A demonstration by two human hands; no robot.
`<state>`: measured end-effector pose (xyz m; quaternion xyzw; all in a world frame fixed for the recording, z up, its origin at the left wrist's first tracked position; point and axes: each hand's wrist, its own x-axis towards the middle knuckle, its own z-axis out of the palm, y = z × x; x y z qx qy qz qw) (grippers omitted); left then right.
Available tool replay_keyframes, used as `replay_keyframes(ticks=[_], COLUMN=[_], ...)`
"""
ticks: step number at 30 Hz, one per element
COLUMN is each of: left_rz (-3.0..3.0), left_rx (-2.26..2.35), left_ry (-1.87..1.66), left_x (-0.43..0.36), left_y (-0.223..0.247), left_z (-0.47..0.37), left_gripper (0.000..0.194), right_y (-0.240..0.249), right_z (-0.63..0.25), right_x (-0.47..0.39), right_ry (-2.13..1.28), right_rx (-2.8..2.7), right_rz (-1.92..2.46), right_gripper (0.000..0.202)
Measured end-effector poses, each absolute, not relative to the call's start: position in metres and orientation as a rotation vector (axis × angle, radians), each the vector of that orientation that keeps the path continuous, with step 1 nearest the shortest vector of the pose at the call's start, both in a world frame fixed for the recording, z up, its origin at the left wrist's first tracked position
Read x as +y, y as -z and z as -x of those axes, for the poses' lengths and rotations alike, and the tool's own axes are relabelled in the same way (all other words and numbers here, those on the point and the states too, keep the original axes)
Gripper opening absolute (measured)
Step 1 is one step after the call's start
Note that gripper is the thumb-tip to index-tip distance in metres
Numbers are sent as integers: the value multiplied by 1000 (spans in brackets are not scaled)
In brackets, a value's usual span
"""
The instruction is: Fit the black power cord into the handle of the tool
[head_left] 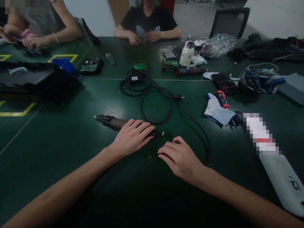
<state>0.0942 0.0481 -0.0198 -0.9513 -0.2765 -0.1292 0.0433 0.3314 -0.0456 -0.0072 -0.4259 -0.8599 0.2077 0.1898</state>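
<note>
An electric screwdriver with a brown body and black nose lies on the green table, its tip to the left. My left hand is wrapped over its rear part and hides that end. Thin wires with a small white and yellow piece come out of the rear toward my right hand. My right hand is closed in a pinch on a thin black cable, whose small brass-coloured end sticks out to the left of the fingertips. Most of that cable is hidden by the fingers.
A coiled black power cord with an adapter lies beyond my hands. On the right are a glove, a red-handled screwdriver and a long white object. A black tray stands left. Two people sit across the table.
</note>
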Motion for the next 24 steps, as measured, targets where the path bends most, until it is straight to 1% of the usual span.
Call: replay_keyframes(ticks=[4, 10, 16, 24], left_rz=[2912, 2905, 2869, 2875], left_rx=[-775, -855, -867, -876], left_ry=[309, 292, 278, 354], left_x=[40, 33, 29, 28], left_y=[17, 15, 15, 19], left_z=[-102, -111, -111, -114], left_gripper=[35, 32, 30, 28], right_y=[10, 18, 17, 17], right_z=[-330, -344, -343, -344], right_x=[-38, -31, -33, -31], right_ry=[-542, -397, -458, -515], right_rx=[-2392, -2236, -2185, -2195], right_rz=[1234, 1388, 1426, 1445], right_gripper=[17, 16, 10, 16])
